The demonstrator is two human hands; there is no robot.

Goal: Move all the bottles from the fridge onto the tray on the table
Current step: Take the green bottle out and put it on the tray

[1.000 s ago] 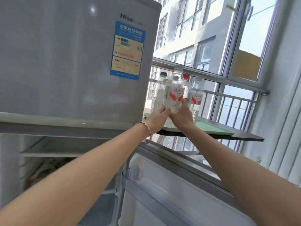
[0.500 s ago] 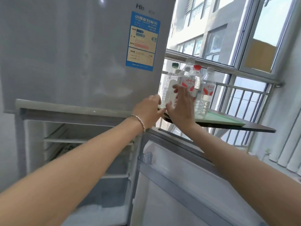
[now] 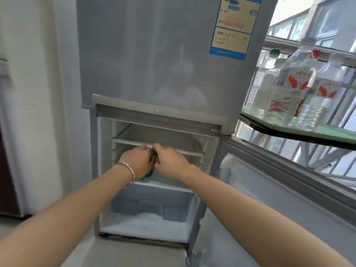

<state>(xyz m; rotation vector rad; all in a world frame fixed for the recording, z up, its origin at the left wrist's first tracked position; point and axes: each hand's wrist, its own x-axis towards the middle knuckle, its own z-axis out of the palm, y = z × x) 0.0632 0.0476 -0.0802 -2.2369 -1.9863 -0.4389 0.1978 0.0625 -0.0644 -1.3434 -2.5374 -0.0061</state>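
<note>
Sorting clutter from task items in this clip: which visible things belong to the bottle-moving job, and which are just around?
Job: fridge, green object between left hand and right hand, bottles, tray, table.
Around: blue label, bracelet, dark red cabinet.

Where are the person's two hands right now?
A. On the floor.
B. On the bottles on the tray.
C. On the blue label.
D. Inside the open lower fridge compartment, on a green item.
D: the left hand and right hand both grip a green item inside the fridge, away from the tray.
</note>
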